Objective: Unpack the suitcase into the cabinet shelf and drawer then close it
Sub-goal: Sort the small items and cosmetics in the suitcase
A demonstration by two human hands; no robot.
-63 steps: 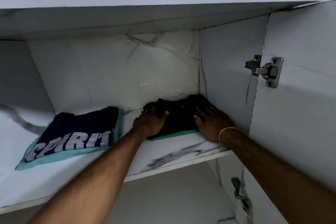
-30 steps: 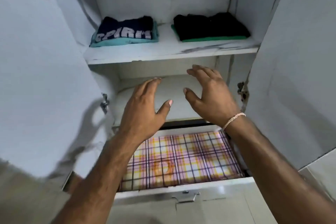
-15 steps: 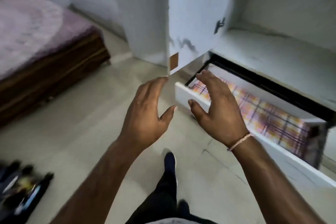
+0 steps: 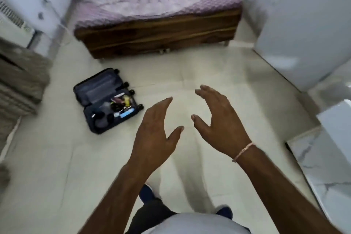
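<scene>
Both hands, left hand (image 4: 154, 135) and right hand (image 4: 221, 121), hover mid-frame, fingers spread wide, holding nothing. Suitcase (image 4: 106, 100) lies open on floor (image 4: 57, 157), left of centre.

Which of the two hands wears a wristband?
The right hand: a thin pale band circles its wrist. The left hand has a bare wrist. Both are held open over the floor, holding nothing.
</scene>
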